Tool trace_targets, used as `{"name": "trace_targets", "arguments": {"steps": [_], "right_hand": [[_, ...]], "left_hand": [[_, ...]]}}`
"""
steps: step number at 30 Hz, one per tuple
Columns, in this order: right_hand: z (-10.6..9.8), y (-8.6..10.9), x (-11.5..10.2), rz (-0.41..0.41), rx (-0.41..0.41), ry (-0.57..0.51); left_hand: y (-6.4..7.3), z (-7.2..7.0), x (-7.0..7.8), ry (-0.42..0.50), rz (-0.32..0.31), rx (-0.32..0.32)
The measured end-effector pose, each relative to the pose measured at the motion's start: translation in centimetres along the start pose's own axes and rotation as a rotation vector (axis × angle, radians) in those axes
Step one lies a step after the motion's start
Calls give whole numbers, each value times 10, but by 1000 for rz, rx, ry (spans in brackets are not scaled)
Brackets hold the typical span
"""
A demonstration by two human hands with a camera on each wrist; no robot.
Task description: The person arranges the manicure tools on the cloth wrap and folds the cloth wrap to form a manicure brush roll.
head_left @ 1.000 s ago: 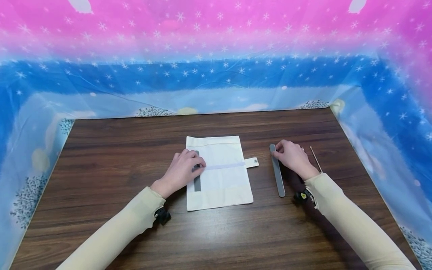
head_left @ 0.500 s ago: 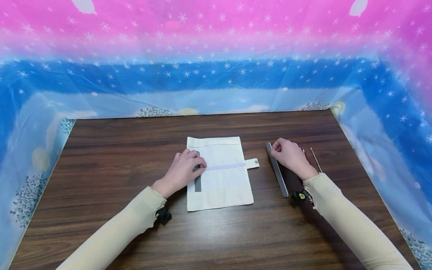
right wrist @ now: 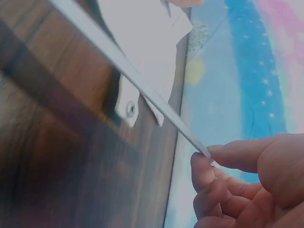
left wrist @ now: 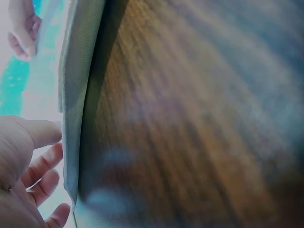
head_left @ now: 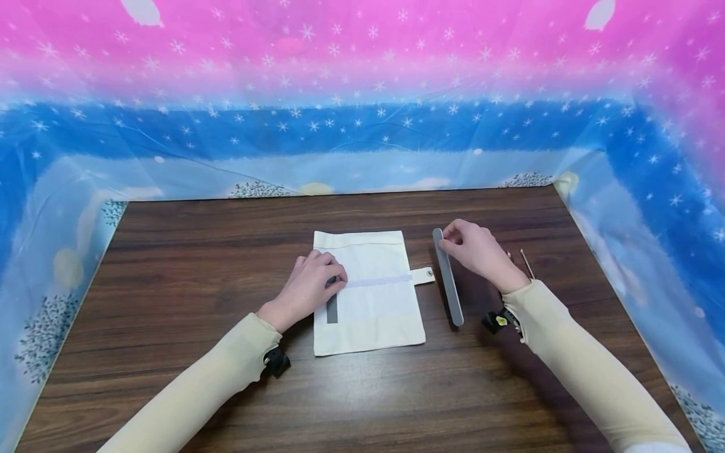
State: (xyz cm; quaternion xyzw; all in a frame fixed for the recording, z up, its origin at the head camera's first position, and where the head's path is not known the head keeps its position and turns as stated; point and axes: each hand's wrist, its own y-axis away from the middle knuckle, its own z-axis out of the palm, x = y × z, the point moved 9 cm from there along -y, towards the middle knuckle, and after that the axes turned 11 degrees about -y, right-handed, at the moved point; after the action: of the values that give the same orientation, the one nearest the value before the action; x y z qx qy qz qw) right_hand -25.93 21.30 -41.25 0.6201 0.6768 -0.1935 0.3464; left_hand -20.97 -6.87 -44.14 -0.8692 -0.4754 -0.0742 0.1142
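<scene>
A cream cloth roll-up pouch (head_left: pixel 376 314) lies spread flat, with a pale lilac band across its middle. A dark grey nail file (head_left: pixel 332 311) lies on its left side, its lower end tucked behind the bottom flap. My left hand (head_left: pixel 310 277) rests over that file and hides much of it, fingers loosely bent. To the right, my right hand (head_left: pixel 478 248) pinches the top end of a second grey nail file (head_left: pixel 449 280) between thumb and fingertips. In the right wrist view this file (right wrist: pixel 130 71) slants edge-on, raised over the table.
A tab with a metal snap (head_left: pixel 423 275) sticks out from the pouch's right edge, close to the held file. Beyond the right hand lies a thin stick (head_left: pixel 527 263), partly covered by the arm. Patterned cloth (head_left: pixel 362 132) hangs around the wooden table (head_left: pixel 198 251).
My right hand has lifted the second nail file and carried it left toward the pouch's snap tab. The left hand stays in place on the pouch.
</scene>
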Motion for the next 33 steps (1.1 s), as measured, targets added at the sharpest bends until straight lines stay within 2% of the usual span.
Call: {"name": "trace_targets", "arguments": {"steps": [10,20,33], "right_hand": [[14,-14,-22,-30,-22,-76],[28,-25,-38,-78,-60,-170],[41,-49,-54,-106,-86,-215]], "left_hand": [[3,0,2,-5,25,20],[3,-1,1,-9,23,25],[4,-5,3,-8,27,33]]}}
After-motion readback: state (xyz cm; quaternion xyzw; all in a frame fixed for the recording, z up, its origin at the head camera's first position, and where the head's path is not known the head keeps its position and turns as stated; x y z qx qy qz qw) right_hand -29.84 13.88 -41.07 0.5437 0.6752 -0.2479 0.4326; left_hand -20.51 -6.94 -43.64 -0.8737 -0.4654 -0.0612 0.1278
